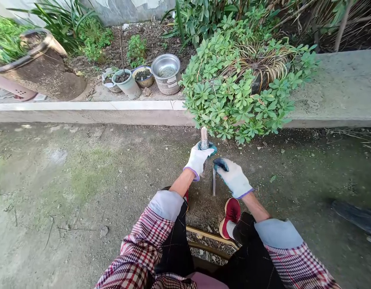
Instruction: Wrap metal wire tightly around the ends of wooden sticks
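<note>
Left hand (198, 157), forward, grips a stick (204, 134); right hand (232, 174), slanted, holds a rod (214, 184).

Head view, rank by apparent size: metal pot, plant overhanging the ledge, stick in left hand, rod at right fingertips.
1. Overhanging plant
2. Metal pot
Stick and rod: smallest; too alike to rank, partly covered.

Left hand (198, 159) grips; just beside, right hand (232, 176) seemingly pinches.
</note>
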`<state>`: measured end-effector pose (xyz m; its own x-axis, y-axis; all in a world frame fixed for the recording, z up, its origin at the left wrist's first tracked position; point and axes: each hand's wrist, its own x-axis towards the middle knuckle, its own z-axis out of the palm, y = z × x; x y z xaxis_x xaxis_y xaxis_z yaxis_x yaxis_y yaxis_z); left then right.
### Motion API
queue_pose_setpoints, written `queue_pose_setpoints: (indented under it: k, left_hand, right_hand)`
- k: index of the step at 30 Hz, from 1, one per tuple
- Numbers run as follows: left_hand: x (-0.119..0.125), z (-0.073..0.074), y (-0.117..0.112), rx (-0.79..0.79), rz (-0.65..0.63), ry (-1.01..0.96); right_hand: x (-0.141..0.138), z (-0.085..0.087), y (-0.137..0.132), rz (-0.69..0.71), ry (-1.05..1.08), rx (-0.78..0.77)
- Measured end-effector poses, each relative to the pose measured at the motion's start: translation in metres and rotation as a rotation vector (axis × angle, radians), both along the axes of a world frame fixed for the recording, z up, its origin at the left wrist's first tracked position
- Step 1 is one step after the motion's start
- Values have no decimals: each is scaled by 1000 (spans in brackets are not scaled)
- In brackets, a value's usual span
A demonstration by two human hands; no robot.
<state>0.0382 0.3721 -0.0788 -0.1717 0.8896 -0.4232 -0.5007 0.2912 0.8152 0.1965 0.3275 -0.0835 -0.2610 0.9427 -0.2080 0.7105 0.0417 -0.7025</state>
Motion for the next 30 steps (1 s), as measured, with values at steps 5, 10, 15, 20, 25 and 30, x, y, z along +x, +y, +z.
queue_pose_setpoints:
  k: [5, 10, 15, 20, 25, 30]
  left_hand:
    - [15, 1, -7, -5, 94, -46]
    - [19, 7, -10, -16, 12, -21]
    - [5, 7, -2, 4, -95, 20]
    - [-2, 2, 1, 49, -239, -22]
    - [9, 3, -3, 43, -188, 133]
    - [8, 14, -10, 66, -324, 125]
  right_hand:
    - [-24, -19, -14, -73, 150, -158]
    - [-19, -16, -9, -260, 562, -145]
    - [1, 18, -5, -305, 772, -403]
    - [21, 32, -4, -182, 735, -538]
    - [26, 22, 1, -231, 214, -10]
    - [31, 23, -3, -139, -50, 291]
